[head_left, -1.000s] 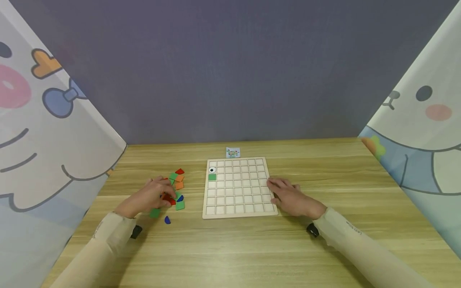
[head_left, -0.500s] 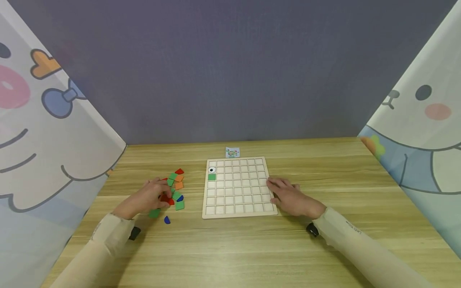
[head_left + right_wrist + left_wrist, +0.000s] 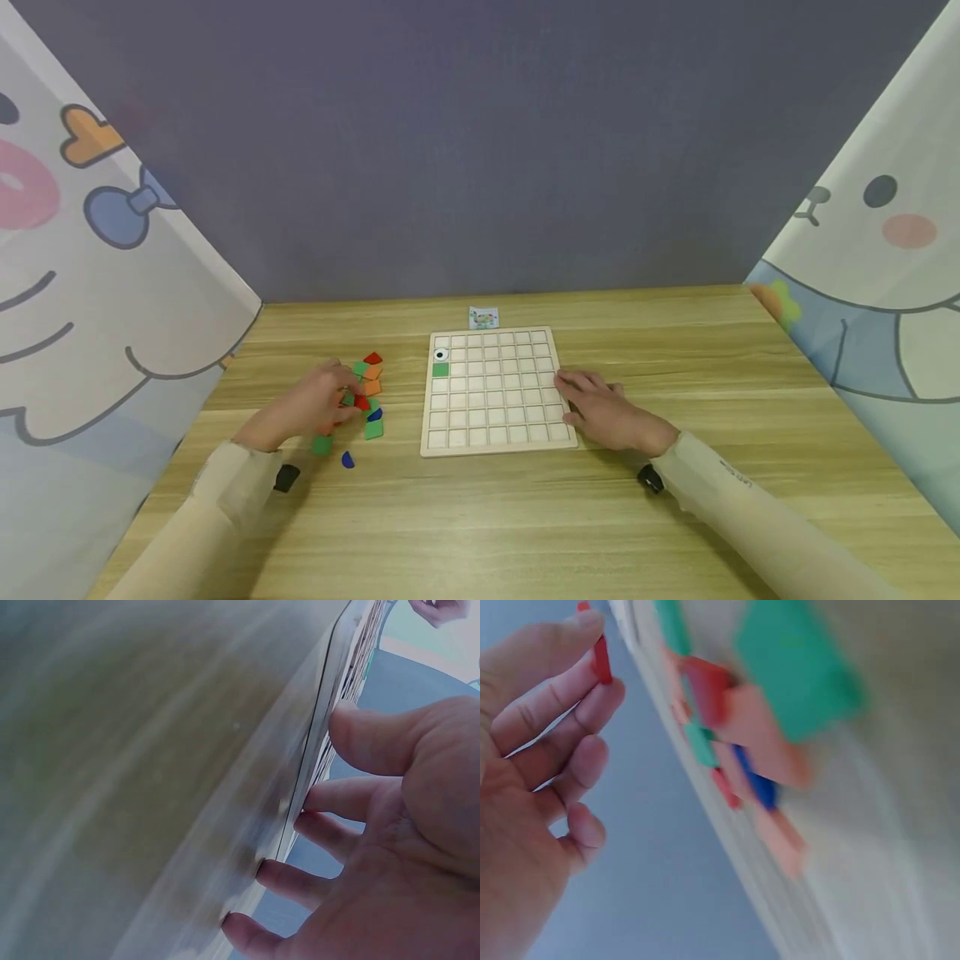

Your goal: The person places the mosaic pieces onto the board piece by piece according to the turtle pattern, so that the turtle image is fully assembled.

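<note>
Since the left hand (image 3: 303,407) narrowly pinches a red piece (image 3: 602,662), slackening could drop it (the right hand (image 3: 611,414), spread, gripping nothing, touches the board (image 3: 492,383))

The left hand (image 3: 311,404) partly hides the tiles (image 3: 372,387); the small card (image 3: 483,317) is unreadable.

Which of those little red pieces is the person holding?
The red piece pinched in the left hand, between thumb and fingers. The other red pieces lie in the loose pile, not gripped.
</note>
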`<action>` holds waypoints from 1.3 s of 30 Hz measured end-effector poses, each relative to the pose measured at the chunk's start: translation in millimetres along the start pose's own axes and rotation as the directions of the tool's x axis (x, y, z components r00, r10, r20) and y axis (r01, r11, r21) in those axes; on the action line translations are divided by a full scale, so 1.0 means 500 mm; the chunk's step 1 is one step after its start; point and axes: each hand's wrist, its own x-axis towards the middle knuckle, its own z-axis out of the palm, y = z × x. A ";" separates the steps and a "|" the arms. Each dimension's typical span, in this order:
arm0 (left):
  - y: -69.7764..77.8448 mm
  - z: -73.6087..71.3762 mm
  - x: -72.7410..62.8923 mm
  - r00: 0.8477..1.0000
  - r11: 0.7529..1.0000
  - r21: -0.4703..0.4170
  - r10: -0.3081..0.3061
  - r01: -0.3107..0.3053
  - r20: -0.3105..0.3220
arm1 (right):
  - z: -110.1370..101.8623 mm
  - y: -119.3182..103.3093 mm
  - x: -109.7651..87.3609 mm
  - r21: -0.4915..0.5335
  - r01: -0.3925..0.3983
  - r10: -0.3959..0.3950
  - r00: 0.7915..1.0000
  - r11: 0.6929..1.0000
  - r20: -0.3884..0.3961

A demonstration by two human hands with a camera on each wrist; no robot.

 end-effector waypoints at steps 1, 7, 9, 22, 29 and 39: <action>0.004 -0.002 0.009 1.000 1.000 -0.001 0.012 -0.012 -0.020 | 0.000 0.000 0.000 0.001 -0.001 0.001 1.000 1.000 0.000; 0.034 -0.005 0.071 0.996 0.999 0.014 0.043 -0.041 -0.084 | 0.000 0.002 -0.001 0.002 0.000 0.000 1.000 1.000 0.002; 0.045 -0.003 0.095 0.993 0.998 0.026 0.065 -0.063 -0.100 | 0.000 0.002 -0.001 0.000 0.001 -0.001 1.000 1.000 0.002; 0.076 0.052 0.230 0.995 0.995 0.031 0.094 -0.093 -0.033 | -0.001 0.001 0.003 -0.005 0.024 -0.024 1.000 1.000 0.000; 0.081 0.070 0.268 1.000 0.998 0.070 -0.006 0.005 0.013 | -0.001 -0.001 0.005 -0.020 0.021 -0.021 1.000 1.000 0.005; 0.080 0.086 0.301 0.996 0.994 0.086 -0.074 0.069 0.052 | 0.001 0.000 0.007 -0.034 0.015 -0.015 1.000 0.999 0.004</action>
